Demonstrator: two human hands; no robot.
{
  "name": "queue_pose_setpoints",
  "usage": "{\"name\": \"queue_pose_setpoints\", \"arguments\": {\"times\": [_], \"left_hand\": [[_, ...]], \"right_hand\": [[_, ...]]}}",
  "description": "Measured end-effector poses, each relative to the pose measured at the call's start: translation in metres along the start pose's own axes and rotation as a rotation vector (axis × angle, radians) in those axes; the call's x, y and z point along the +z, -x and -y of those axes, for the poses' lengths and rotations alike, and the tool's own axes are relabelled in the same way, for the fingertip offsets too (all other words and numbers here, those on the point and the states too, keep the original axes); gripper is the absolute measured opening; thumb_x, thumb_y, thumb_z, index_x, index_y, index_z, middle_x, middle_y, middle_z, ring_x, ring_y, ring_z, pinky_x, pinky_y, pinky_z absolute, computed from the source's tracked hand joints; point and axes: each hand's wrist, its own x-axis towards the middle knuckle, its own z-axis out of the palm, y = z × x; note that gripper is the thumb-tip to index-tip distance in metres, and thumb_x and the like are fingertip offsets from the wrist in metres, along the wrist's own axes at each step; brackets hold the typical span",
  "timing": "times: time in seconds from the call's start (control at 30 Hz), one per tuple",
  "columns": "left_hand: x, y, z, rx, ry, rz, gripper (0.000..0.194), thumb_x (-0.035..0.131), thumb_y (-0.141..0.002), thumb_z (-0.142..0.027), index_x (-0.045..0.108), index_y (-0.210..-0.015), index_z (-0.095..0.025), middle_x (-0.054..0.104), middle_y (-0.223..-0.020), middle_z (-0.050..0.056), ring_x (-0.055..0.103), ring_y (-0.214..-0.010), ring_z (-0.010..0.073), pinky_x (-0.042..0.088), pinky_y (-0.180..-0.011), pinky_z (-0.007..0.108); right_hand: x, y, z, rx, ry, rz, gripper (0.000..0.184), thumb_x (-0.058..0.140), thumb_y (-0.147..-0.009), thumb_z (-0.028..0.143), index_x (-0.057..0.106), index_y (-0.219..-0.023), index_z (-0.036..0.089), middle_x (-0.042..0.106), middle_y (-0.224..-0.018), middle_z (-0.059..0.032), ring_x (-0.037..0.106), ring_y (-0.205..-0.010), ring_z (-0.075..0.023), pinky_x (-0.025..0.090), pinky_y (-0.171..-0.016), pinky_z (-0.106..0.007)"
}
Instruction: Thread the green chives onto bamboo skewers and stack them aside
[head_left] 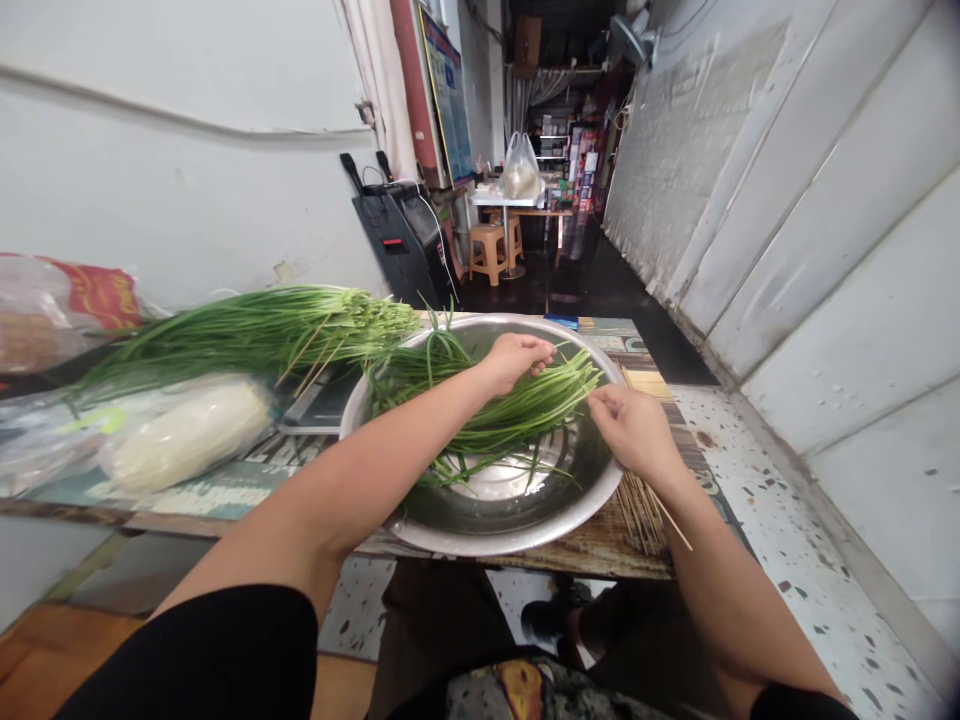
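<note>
A wide metal basin (480, 545) holds a bunch of green chives (502, 420), their pale cut ends toward the right rim. My left hand (519, 362) reaches over the basin, fingers pinched on a chive stalk near those ends. Over the right rim, my right hand (634, 428) is closed round a thin bamboo skewer (675, 523); its rear end sticks out below the palm. The skewer's tip, close to the chive ends, is hard to make out. Several more skewers (637, 515) lie on the table beside the basin.
Left of the basin lies a large heap of chives (255, 330) with skewers on it, near a dark tray (319, 400). A plastic-wrapped white bundle (191, 430) is in front. The wooden table (585, 560) ends close to my legs. Behind stand a black speaker (409, 240) and stools (489, 250).
</note>
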Motion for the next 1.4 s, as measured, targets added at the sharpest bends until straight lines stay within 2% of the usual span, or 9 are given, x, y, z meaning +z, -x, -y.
{"name": "queue_pose_setpoints", "arguments": {"times": [0.17,0.37,0.83,1.1,1.27,1.4], "left_hand": [[0.001,0.002,-0.001,-0.05,0.02,0.029,0.007,0.061,-0.076,-0.009,0.065,-0.071,-0.008,0.058,-0.059,0.002,0.046,-0.049,0.0038,0.036,-0.049,0.018],[0.0,0.002,0.0,-0.037,-0.013,0.082,0.01,0.059,-0.078,-0.012,0.067,-0.073,-0.008,0.059,-0.063,0.002,0.047,-0.051,0.0043,0.034,-0.049,0.018],[0.002,0.006,-0.003,-0.073,0.035,0.07,0.008,0.06,-0.076,-0.009,0.066,-0.071,-0.009,0.057,-0.059,0.002,0.047,-0.052,0.005,0.032,-0.049,0.019],[0.0,0.001,0.002,-0.087,0.028,0.079,0.006,0.063,-0.072,-0.011,0.069,-0.071,-0.01,0.06,-0.061,0.002,0.048,-0.054,0.006,0.033,-0.052,0.02],[0.001,-0.001,0.008,0.009,-0.045,0.082,0.008,0.066,-0.07,-0.017,0.072,-0.072,-0.012,0.066,-0.066,0.004,0.055,-0.061,0.0093,0.044,-0.066,0.025],[0.004,0.003,0.005,0.06,-0.169,0.088,0.013,0.073,-0.062,-0.021,0.074,-0.073,-0.013,0.071,-0.076,0.006,0.059,-0.068,0.013,0.046,-0.077,0.03]], "right_hand": [[-0.001,0.001,0.0,-0.007,-0.009,-0.007,0.024,0.046,-0.082,0.029,0.066,-0.076,0.018,0.066,-0.066,-0.002,0.058,-0.061,-0.0161,0.038,-0.059,-0.027],[-0.001,0.001,0.0,0.001,-0.017,-0.003,0.024,0.046,-0.082,0.03,0.066,-0.076,0.018,0.067,-0.066,-0.0016,0.058,-0.06,-0.0161,0.038,-0.059,-0.027],[0.0,0.001,0.0,0.016,-0.008,-0.007,0.024,0.046,-0.082,0.03,0.067,-0.078,0.018,0.068,-0.071,-0.0026,0.059,-0.064,-0.0166,0.04,-0.062,-0.027],[-0.001,0.001,0.001,0.029,-0.014,0.006,0.025,0.046,-0.082,0.032,0.067,-0.078,0.018,0.069,-0.071,-0.0031,0.059,-0.064,-0.0173,0.041,-0.062,-0.028],[-0.001,0.001,0.0,0.029,-0.015,0.004,0.025,0.045,-0.082,0.031,0.067,-0.079,0.018,0.069,-0.071,-0.0031,0.06,-0.064,-0.0173,0.04,-0.061,-0.028],[-0.001,0.001,0.0,0.039,-0.001,-0.006,0.025,0.046,-0.081,0.03,0.067,-0.078,0.018,0.068,-0.069,-0.003,0.06,-0.063,-0.0173,0.04,-0.06,-0.027]]}}
